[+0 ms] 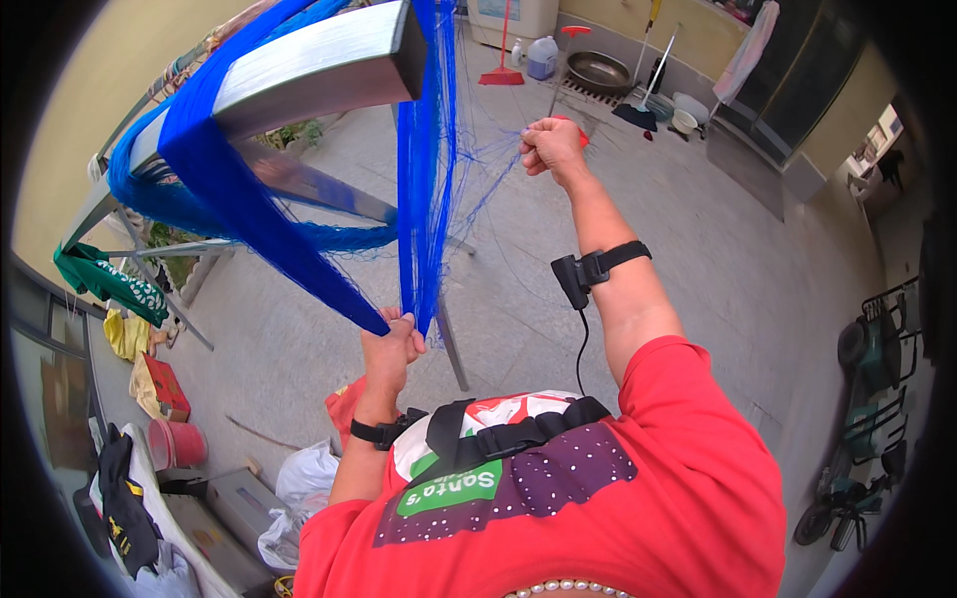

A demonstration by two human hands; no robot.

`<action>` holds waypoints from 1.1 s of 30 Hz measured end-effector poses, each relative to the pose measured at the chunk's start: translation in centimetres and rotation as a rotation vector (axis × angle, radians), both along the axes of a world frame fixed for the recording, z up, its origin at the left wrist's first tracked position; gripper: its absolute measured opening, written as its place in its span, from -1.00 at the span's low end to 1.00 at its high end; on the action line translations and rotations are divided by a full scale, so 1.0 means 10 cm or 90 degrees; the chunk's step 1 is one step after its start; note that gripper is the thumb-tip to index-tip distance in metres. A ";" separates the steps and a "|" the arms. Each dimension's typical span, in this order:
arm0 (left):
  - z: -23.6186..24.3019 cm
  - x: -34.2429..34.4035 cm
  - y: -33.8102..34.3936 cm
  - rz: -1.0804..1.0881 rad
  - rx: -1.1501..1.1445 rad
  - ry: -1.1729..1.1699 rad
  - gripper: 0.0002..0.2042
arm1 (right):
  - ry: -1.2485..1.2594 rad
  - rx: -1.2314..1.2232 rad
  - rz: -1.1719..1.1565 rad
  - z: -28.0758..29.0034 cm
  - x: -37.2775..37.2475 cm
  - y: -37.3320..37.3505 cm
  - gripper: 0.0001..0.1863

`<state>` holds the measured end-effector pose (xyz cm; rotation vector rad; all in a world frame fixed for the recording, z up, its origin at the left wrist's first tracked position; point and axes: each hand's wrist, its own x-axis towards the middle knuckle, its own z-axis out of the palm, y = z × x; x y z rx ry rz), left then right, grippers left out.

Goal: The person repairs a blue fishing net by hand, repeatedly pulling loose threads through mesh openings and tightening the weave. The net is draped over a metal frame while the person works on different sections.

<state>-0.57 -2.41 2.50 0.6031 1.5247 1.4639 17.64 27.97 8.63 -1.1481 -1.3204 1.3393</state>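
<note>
A grey floor [698, 289] is spreading under everything, and a metal frame [319, 75] is standing on it at the person's left, its thick bar jutting toward the upper middle. A big loop of blue thread [274, 234] is hanging over that bar, with a lighter blue bundle [184, 209] draping behind it. The loop is narrowing as it is coming down, its long axis running from the bar toward the person, and its two sides are meeting at the bottom in a point. A green cloth [105, 279] is hanging from the frame's far left, a round basin [598, 72] is leaning near the far wall, and a pink bucket [177, 444] is sitting at lower left.

The left hand [392, 347] is gripping the bottom of the loop, fingers closed round the gathered thread, so it is lying right at the loop's end and is the nearer hand. The right hand [551, 149] is reaching out ahead and to the right, well apart from the loop, its fingers pinched; they appear to be holding a few loose threads [486, 194]. These fine strands are stretching sideways and a little downward from its fingertips, leftward to the loop's right side, crossing its long axis.
</note>
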 end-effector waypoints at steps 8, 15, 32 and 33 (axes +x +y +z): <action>-0.02 -0.01 0.03 -0.019 -0.021 0.024 -0.94 | -0.092 0.072 -0.190 -0.25 0.06 0.02 -0.92; 0.03 -0.13 -0.06 0.028 -0.023 0.069 -0.89 | -0.130 0.119 0.071 -0.39 0.51 0.06 -0.89; 0.02 -0.09 -0.01 -0.139 -0.039 -0.015 -0.88 | -0.211 0.038 -0.131 -0.75 1.11 -0.07 -0.88; 0.02 -0.09 -0.02 -0.141 -0.031 -0.015 -0.87 | -0.233 0.016 -0.157 -0.81 1.09 -0.07 -0.88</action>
